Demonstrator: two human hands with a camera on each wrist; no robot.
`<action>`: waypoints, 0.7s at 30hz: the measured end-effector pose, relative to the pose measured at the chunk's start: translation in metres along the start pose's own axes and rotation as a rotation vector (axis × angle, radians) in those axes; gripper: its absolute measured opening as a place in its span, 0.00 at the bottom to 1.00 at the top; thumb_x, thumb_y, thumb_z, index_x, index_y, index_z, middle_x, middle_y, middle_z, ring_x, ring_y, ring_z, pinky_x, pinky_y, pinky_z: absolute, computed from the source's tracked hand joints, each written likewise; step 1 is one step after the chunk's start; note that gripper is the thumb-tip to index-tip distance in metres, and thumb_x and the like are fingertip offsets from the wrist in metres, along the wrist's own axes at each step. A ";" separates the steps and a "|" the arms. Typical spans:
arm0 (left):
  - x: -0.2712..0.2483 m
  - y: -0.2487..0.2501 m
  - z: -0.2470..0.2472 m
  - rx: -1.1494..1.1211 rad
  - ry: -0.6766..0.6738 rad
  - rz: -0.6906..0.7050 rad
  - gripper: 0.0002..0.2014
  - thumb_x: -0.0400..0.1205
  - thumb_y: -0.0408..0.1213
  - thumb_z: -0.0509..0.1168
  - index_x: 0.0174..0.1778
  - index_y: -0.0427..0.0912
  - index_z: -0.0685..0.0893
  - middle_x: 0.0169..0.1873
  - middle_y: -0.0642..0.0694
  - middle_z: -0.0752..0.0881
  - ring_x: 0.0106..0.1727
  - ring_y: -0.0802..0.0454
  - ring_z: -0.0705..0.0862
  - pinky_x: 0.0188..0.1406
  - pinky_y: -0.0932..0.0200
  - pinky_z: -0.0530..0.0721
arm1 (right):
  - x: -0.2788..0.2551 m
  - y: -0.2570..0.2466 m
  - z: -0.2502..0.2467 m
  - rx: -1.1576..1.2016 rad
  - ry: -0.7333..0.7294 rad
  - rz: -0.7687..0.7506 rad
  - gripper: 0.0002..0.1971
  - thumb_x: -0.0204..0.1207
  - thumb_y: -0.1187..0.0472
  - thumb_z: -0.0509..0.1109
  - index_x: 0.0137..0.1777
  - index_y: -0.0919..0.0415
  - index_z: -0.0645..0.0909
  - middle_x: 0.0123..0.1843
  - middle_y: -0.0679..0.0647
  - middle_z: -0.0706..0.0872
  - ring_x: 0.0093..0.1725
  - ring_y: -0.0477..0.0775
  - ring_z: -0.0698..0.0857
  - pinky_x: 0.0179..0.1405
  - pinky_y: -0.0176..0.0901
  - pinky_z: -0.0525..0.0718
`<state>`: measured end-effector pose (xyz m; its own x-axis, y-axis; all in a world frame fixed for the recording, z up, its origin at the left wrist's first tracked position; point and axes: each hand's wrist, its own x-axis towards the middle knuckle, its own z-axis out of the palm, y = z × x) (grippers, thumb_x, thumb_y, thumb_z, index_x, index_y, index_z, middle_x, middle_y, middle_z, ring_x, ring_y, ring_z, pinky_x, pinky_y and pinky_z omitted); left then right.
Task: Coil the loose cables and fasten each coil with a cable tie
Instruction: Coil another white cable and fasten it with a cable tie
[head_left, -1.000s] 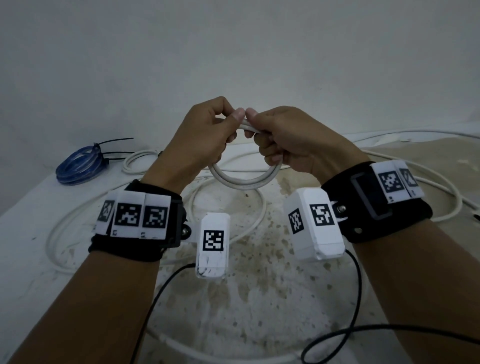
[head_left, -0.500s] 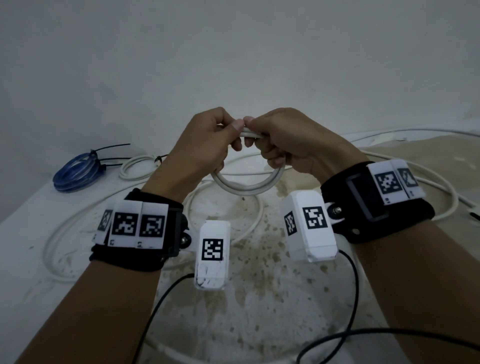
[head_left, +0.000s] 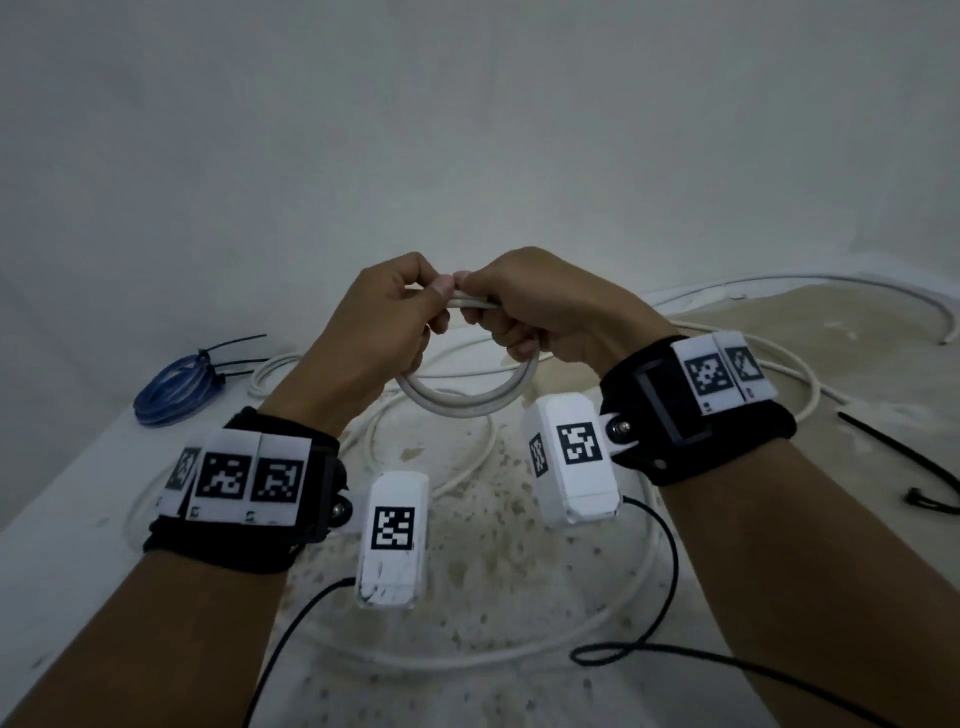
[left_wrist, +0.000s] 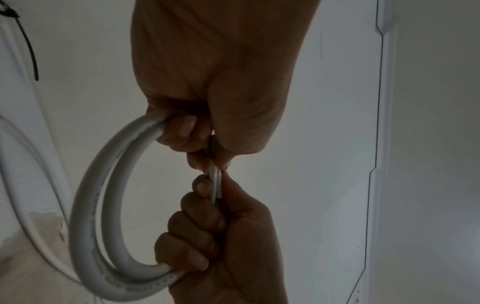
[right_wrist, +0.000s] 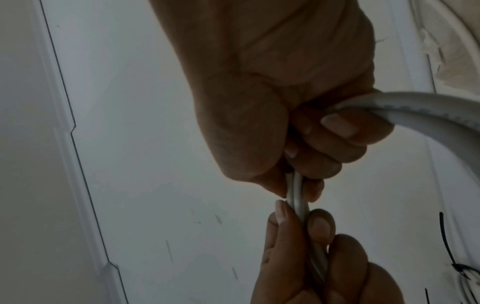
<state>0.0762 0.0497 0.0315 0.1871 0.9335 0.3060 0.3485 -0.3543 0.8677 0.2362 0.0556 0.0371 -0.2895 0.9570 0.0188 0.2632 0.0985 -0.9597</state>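
A small coil of thick white cable (head_left: 462, 402) hangs in the air over the table, held at its top by both hands. My left hand (head_left: 395, 322) grips the left side, thumb and forefinger pinching the doubled strands. My right hand (head_left: 524, 312) is curled round the right side, fingertip to fingertip with the left. In the left wrist view the coil (left_wrist: 88, 205) shows two loops side by side between the left hand (left_wrist: 207, 92) and the right hand (left_wrist: 221, 236). The right wrist view has the right hand (right_wrist: 285, 113) wrapped round the cable (right_wrist: 415, 111), facing the left hand (right_wrist: 311, 257).
The rest of the long white cable (head_left: 613, 618) trails in wide loops over the stained white table (head_left: 62, 545). At the back left lie a tied blue coil (head_left: 176, 384) and a tied white coil (head_left: 275, 371). A loose black cable tie (head_left: 893, 452) lies at the right.
Both hands keep the same grip on the white coil. They sit a little lower in the head view, and the coil has barely moved.
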 end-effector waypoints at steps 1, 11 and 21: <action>-0.005 0.006 0.001 0.006 0.007 0.006 0.13 0.88 0.36 0.60 0.37 0.41 0.78 0.24 0.46 0.79 0.19 0.54 0.64 0.20 0.61 0.61 | -0.006 -0.004 -0.001 -0.005 0.002 -0.002 0.18 0.85 0.53 0.60 0.34 0.60 0.76 0.21 0.47 0.66 0.19 0.45 0.62 0.18 0.37 0.62; -0.048 0.040 0.034 0.012 0.024 0.024 0.12 0.87 0.40 0.62 0.38 0.40 0.80 0.25 0.46 0.75 0.20 0.54 0.63 0.20 0.62 0.62 | -0.074 -0.008 -0.013 -0.028 0.059 -0.002 0.17 0.85 0.55 0.60 0.36 0.60 0.76 0.22 0.48 0.66 0.20 0.46 0.62 0.19 0.38 0.62; -0.088 0.030 0.093 -0.154 0.071 -0.044 0.15 0.87 0.37 0.62 0.32 0.43 0.77 0.23 0.47 0.74 0.18 0.55 0.62 0.20 0.63 0.59 | -0.128 0.028 -0.032 -0.063 0.057 0.071 0.22 0.87 0.48 0.59 0.43 0.65 0.83 0.24 0.50 0.69 0.21 0.47 0.65 0.22 0.38 0.69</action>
<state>0.1556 -0.0483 -0.0056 0.1078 0.9513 0.2888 0.2092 -0.3057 0.9289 0.3096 -0.0552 0.0171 -0.2156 0.9760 -0.0311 0.3387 0.0449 -0.9398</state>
